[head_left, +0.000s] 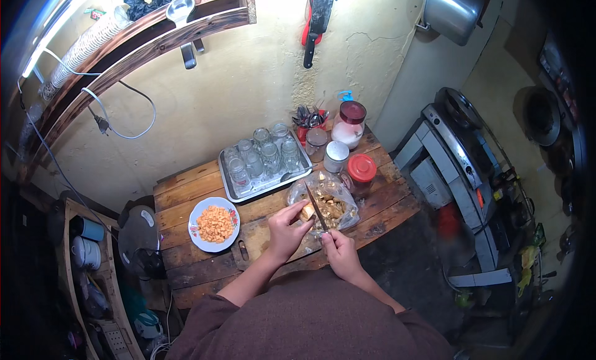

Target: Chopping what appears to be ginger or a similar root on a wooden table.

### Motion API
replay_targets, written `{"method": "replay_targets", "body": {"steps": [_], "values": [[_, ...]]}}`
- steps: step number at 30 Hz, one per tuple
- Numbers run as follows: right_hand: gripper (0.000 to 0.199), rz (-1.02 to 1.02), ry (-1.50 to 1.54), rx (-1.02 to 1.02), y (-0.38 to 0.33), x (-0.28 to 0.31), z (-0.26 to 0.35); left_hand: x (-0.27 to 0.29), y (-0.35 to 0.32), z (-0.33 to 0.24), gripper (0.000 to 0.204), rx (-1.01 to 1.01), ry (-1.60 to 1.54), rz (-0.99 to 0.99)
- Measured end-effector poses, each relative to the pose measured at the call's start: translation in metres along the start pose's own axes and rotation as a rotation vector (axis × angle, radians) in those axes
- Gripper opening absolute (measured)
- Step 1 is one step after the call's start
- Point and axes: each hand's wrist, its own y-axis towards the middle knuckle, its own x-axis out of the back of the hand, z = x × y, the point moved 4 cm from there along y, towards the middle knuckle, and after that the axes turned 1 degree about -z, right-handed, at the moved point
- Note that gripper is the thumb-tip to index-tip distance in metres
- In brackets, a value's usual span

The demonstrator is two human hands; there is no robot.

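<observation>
Worn wooden plank table (186,192): standing against a yellowish plastered wall, bearing everything listed below.

Rectangular metal tray (231,189): lying at the back of the table, holding a cluster of upturned clear drinking glasses (261,155).

Dark wooden chopping board (254,236): lying at the table's front edge, under both hands.

Clear plastic bag of brownish chunks (335,205): sitting open just right of the board, close to the blade.

White round plate with a patterned rim (202,210): resting left of the board, carrying a heap of small orange-yellow diced pieces (215,224).

Group of jars: a dark-red-lidded clear jar of white grains (349,125), a white-lidded jar (336,156) and a red-lidded jar (360,171), standing behind and right of the bag.

Left hand (285,233): fingers curling down and pinching a pale yellow-brown block (306,211) against the board.

Right hand (340,251): fingers wrapping tight around the handle of a dark-bladed kitchen knife (315,206), the blade pointing away from the person and lying alongside the block, just right of it; whether the edge is touching the block cannot be told.
</observation>
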Motion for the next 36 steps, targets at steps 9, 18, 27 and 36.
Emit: {"method": "replay_targets", "body": {"steps": [9, 18, 27, 36], "values": [[0.030, 0.070, 0.426, -0.216, 0.003, 0.004, -0.004, 0.002, 0.009, 0.006, 0.039, -0.054, 0.064, -0.011], [0.028, 0.108, 0.224, -0.079, 0.008, 0.001, -0.016, -0.007, 0.008, 0.004, 0.039, -0.058, 0.080, 0.023], [0.029, 0.112, 0.275, -0.117, 0.012, -0.001, -0.015, -0.010, 0.011, 0.011, 0.039, -0.057, 0.090, 0.015], [0.029, 0.137, 0.319, -0.182, 0.023, -0.006, -0.018, -0.010, 0.017, 0.016, 0.039, -0.039, 0.113, 0.029]]}}
